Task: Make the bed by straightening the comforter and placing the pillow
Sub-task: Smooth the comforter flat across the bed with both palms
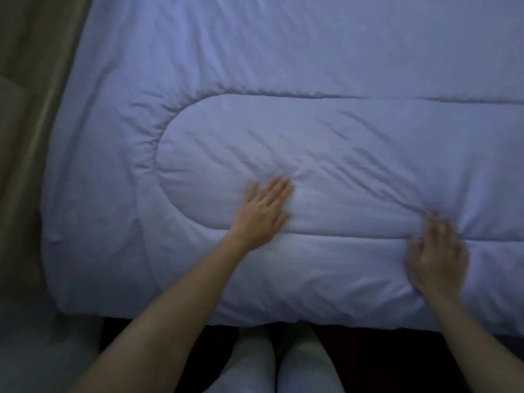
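My left hand [262, 212] lies open, palm flat on the comforter [312, 131], inside the rounded end of its stitched oval panel. The panel's long axis runs rightward to my right hand [436, 256], fingers loosely curled on the seam; grip blurred, undetermined. No pillow visible.

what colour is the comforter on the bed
Pale lavender-blue, plain, with stitched quilting lines; the comforter shows in the head view.

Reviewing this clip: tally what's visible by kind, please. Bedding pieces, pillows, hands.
Comforters: 1, pale blue comforter
Pillows: 0 in view
Hands: 2, left hand flat on the fabric, right hand blurred, fingers curled
Total: 3
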